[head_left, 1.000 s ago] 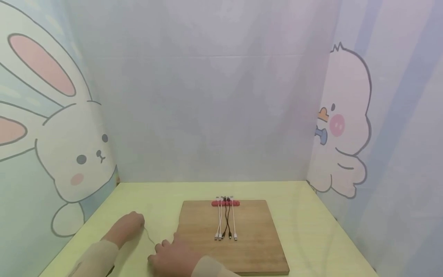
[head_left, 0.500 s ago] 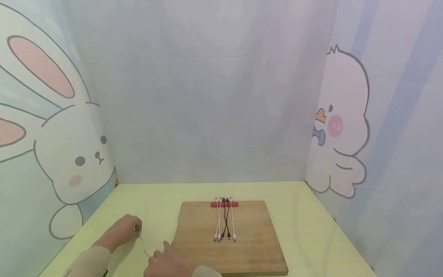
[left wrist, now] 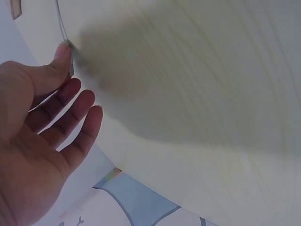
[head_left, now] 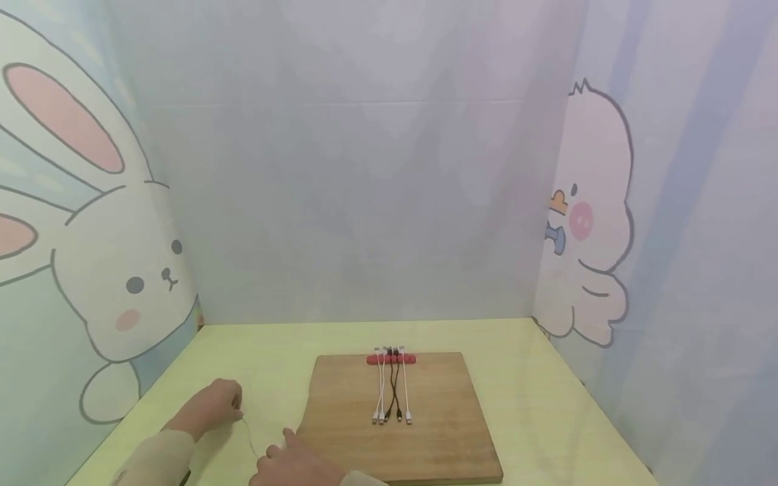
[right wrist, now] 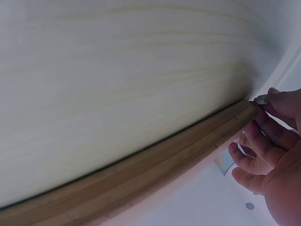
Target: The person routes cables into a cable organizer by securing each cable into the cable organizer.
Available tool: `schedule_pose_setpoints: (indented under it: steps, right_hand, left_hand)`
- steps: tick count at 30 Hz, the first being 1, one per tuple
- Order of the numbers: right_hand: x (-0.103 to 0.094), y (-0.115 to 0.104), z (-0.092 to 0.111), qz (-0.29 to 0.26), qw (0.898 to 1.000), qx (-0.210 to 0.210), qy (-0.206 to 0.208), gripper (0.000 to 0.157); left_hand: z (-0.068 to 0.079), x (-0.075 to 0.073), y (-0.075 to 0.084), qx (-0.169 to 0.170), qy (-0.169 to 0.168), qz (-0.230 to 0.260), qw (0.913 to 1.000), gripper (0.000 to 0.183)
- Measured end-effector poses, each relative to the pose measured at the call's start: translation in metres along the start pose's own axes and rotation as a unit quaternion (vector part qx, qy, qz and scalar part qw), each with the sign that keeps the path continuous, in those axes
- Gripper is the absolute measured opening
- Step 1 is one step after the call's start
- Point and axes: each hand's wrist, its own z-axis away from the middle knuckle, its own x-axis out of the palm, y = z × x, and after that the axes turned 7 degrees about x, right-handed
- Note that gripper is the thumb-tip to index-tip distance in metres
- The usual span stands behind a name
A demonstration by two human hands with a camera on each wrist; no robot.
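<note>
A thin white charging cable (head_left: 250, 435) spans the space between my two hands, left of the wooden board. My left hand (head_left: 215, 405) pinches one end between thumb and index finger; in the left wrist view the cable (left wrist: 60, 21) runs up from the thumb tip, the other fingers loosely bent. My right hand (head_left: 298, 466), at the board's near left, pinches the other end, a small connector (right wrist: 261, 99) at the thumb tip. On the board, several white and black cables (head_left: 392, 388) hang from a red cable holder (head_left: 391, 360).
The wooden board (head_left: 444, 432) lies on a pale yellow table (head_left: 547, 418). Its thick edge (right wrist: 141, 165) runs close by my right hand. Fabric walls (head_left: 365, 202) with cartoon animals enclose the table at the back and sides.
Both hands have shifted a little left, the right one also nearer to me, still with the cable between them. The head view has turned slightly. The cables on the board stay in place.
</note>
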Motion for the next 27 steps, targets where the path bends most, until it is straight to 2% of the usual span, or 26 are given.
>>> schedule_pose_setpoints:
  steps: [4, 9, 15, 22, 27]
  right_hand:
    - [0.002, 0.002, 0.001, -0.008, 1.0, 0.002, 0.005, 0.034]
    - [-0.001, 0.004, 0.001, -0.01, 1.0, 0.006, -0.001, 0.037]
    - [-0.003, 0.01, -0.004, -0.008, 0.999, 0.025, -0.03, 0.044]
    - [-0.001, 0.014, -0.004, 0.027, 0.999, 0.03, -0.003, 0.035]
    - [-0.006, 0.02, 0.004, 0.057, 0.997, 0.032, 0.044, 0.04]
  left_hand:
    - [-0.001, -0.001, -0.001, -0.014, 0.011, 0.032, 0.9993, 0.026]
    - [-0.006, 0.002, -0.006, -0.016, 0.05, 0.085, 0.995, 0.025]
    - [-0.011, 0.001, -0.004, -0.014, 0.07, 0.091, 0.9933, 0.024]
    - [-0.02, -0.006, 0.011, -0.027, 0.077, 0.098, 0.9918, 0.02]
    - [-0.028, -0.009, 0.025, -0.038, 0.078, 0.09, 0.9922, 0.018]
